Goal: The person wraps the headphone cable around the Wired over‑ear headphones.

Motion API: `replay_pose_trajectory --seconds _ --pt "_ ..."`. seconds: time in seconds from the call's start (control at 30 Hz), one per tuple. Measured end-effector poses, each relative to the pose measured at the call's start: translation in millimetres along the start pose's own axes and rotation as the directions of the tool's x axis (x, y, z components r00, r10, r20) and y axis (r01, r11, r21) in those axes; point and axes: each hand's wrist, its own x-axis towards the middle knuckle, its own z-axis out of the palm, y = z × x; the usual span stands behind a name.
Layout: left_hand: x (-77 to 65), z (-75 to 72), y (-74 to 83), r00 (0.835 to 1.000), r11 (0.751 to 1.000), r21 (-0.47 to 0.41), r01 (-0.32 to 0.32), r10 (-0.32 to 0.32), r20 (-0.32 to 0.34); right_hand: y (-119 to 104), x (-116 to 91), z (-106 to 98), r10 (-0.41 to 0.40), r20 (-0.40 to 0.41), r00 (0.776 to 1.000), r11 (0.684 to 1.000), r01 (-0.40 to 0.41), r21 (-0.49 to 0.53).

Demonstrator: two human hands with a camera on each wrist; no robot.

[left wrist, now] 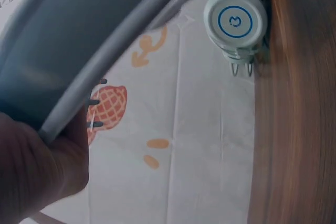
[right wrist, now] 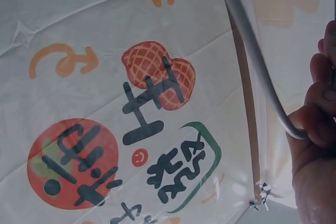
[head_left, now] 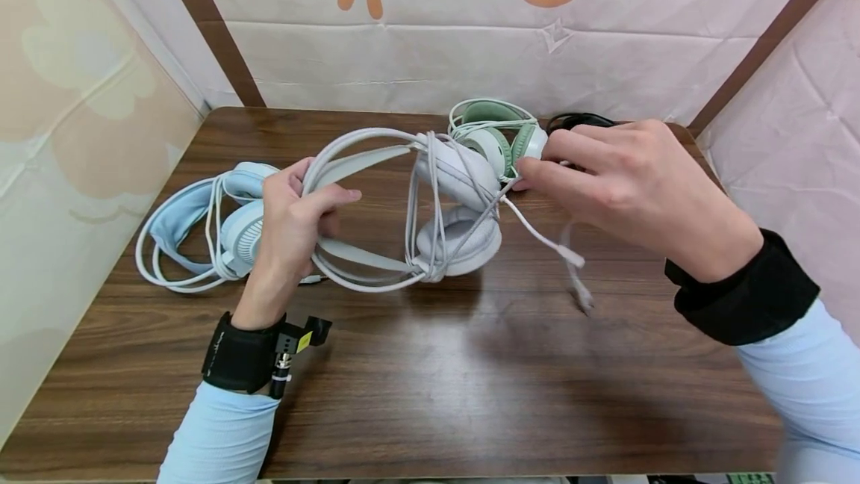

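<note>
My left hand (head_left: 290, 226) grips the headband of a pair of white-grey headphones (head_left: 463, 245), held over the table with the ear cups toward the right. Its cable (head_left: 435, 208) is wound several times around the frame beside the cups. At the cups' right side my right hand (head_left: 625, 185) pinches a stretch of that cable between thumb and fingers. Loose ends with a plug (head_left: 571, 256) dangle below it. The left wrist view has the headband (left wrist: 79, 51) large and close, and the right wrist view shows the white cable (right wrist: 257, 61) running into the curled fingers (right wrist: 315, 124).
Light-blue headphones (head_left: 184, 219) with wrapped cable lie on the wooden table (head_left: 430, 394) at the left, partly behind my left hand. Green-and-white headphones (head_left: 493, 137) stand at the back, beside a black cable or headset (head_left: 581, 119). Printed cloth walls (head_left: 416, 58) enclose the table.
</note>
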Motion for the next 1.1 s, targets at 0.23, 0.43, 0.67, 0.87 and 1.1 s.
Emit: replay_pose_trajectory --seconds 0.23,0.43,0.67,0.87,1.1 --pt "-2.9 1.3 6.0 0.975 0.999 -0.014 0.047 -0.043 0.219 10 6 6 0.008 -0.012 1.0 0.996 -0.007 0.084" --pt "-5.6 1.4 6.8 0.931 0.999 -0.011 0.039 -0.032 0.364 23 8 20 0.057 -0.05 0.997 0.976 -0.045 0.212" --pt "-6.8 -2.1 3.9 0.89 0.996 -0.069 -0.048 0.074 0.449 34 7 34 0.135 -0.1 0.986 0.927 -0.09 0.365" --pt "-6.1 -1.1 2.2 0.884 0.998 -0.049 -0.036 0.055 0.465 38 8 42 0.182 -0.114 0.977 0.911 -0.124 0.394" --pt "-6.8 1.6 2.1 0.88 1.0 -0.017 -0.007 0.015 0.474 31 9 44 0.195 -0.112 0.974 0.907 -0.135 0.4"
